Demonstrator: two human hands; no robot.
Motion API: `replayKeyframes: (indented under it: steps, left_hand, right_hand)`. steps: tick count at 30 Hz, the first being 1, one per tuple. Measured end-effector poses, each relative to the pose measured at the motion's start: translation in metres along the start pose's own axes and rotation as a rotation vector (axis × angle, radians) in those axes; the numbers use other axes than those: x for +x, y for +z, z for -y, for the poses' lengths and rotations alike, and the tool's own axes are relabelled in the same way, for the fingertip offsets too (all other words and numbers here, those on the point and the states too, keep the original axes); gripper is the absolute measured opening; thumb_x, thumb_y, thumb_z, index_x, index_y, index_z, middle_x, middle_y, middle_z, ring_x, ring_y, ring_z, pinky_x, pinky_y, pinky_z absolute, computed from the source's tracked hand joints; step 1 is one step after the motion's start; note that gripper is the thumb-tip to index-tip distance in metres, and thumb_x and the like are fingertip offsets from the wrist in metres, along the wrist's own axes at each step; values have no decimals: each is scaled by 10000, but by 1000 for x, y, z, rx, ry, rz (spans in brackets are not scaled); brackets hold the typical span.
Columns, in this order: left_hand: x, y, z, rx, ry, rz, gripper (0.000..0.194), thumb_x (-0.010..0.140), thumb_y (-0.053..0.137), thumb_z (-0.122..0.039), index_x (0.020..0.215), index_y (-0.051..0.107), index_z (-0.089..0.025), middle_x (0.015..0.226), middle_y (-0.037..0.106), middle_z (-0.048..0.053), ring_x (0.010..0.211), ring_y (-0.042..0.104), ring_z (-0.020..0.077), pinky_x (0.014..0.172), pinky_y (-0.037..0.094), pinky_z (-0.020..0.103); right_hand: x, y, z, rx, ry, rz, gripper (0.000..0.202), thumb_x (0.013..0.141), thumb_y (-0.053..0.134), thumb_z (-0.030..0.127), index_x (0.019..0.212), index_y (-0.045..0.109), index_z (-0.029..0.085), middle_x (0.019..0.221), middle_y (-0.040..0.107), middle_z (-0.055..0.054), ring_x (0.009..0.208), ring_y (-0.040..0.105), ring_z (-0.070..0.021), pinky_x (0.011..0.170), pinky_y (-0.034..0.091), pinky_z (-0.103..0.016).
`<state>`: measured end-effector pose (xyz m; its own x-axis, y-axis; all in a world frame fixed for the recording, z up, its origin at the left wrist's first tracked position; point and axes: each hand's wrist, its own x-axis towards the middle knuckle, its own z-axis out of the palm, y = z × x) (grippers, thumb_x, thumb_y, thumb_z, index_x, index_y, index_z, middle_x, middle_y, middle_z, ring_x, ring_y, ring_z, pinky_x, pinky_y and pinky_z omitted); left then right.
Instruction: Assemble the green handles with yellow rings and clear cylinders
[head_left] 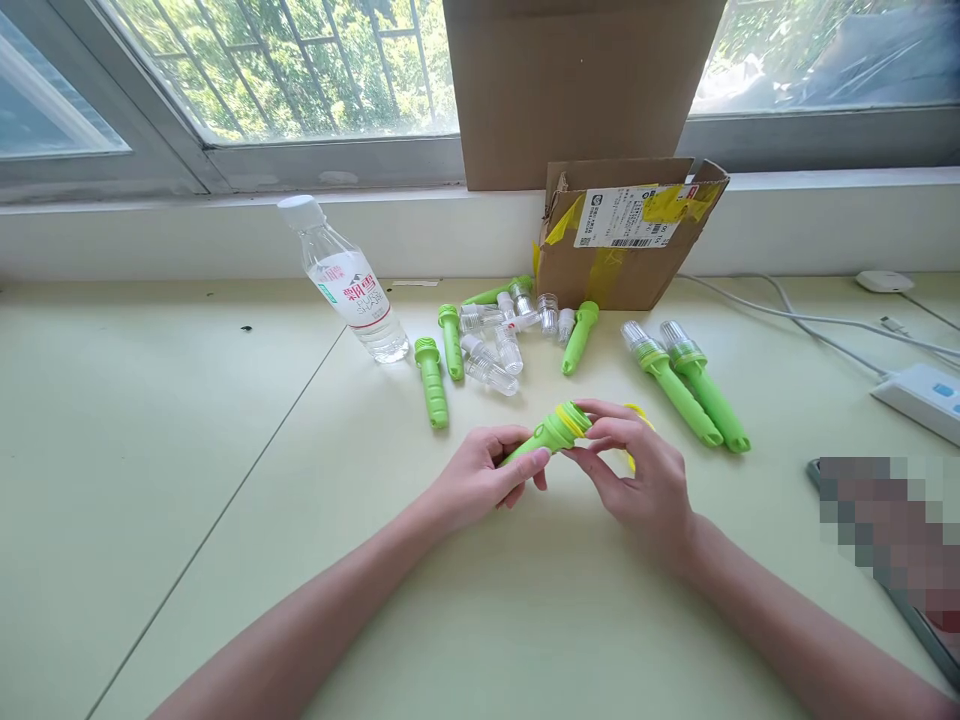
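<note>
My left hand (495, 470) is closed around a green plastic handle (546, 436), tilted with its wide threaded end up to the right. A yellow ring (571, 418) sits around that wide end. The fingers and thumb of my right hand (637, 465) pinch the rim of the same end. Behind my right fingers, partly hidden, another yellow ring (636, 412) shows on the table. Two green handles with clear ribbed caps, one of them a capped handle (679, 395), lie to the right. Beyond my hands are loose green handles (432, 385) and several clear plastic caps (491, 370).
A water bottle (352, 285) stands at the back left. An open cardboard box (622, 265) is against the wall under the window. White cables (795, 318) run to a power strip (919, 400) at the right, with a phone (892, 560), partly blurred, nearer me.
</note>
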<state>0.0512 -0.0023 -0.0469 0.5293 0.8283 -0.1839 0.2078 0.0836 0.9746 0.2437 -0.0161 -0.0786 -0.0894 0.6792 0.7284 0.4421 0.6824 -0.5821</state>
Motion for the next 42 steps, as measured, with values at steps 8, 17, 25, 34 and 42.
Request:
replayKeyframes:
  steps: [8,17,25,34,42]
  left_hand:
    - [3,3,3,-133,-50,-103,331,742,735,-359,780,452,-193,658,675,-14,407,505,66,387,355,176]
    - [4,0,4,-148,10,-45,269,793,695,-372,857,597,-130,804,707,65,574,641,120,480,458,197]
    - [2,-2,2,-112,49,44,328,898,543,-423,962,637,-116,878,686,93,685,657,154,544,471,221]
    - [1,-1,-1,-64,7,41,291,904,519,-435,884,584,-152,766,633,10,457,455,40,440,344,181]
    - [3,3,4,-132,-55,-77,355,746,734,-316,812,402,-209,646,657,-36,401,485,58,382,360,167]
  right_hand:
    - [0,1,1,-1,-2,5,288,774,670,48,971,560,227,1109,653,-85,866,648,-165,594,617,-305]
    - [1,0,3,16,14,3,237,789,675,106,956,554,222,1083,649,-83,819,653,-158,569,618,-302]
    - [2,-4,2,37,4,31,301,749,716,94,969,548,211,1104,638,-108,827,656,-173,559,605,-308]
    - [-1,-1,-2,22,-9,26,291,778,657,20,971,554,213,1094,656,-91,950,646,-178,612,610,-285]
    - [0,0,0,-26,-56,9,288,777,661,23,963,554,216,1104,664,-95,830,655,-156,619,599,-307]
